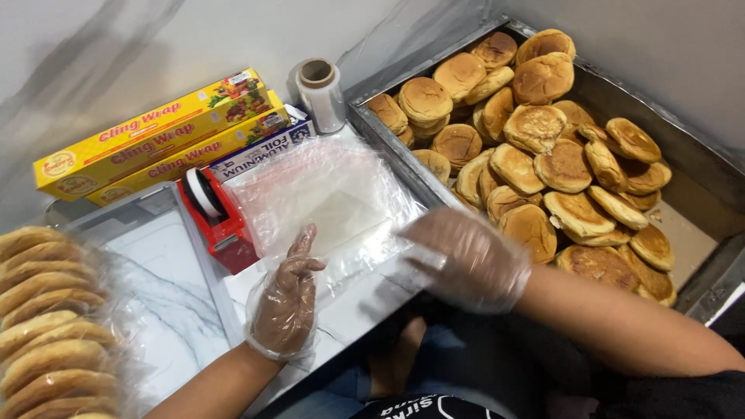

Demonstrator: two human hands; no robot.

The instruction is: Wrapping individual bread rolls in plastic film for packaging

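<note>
**Gloved hands on a stack of clear bags**

The left hand (285, 299) lies flat, fingers spread, on the near edge of the clear plastic bags (326, 198) stacked mid-counter. The right hand (466, 260), blurred, touches their right edge; whether it grips anything is unclear. A metal tray (388, 143) of buns (535, 167) sits just beside them, and a red tape dispenser (217, 217) on the other side.

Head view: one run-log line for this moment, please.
left hand: on clear bags | right hand: at stack edge | buns: in metal tray
</note>
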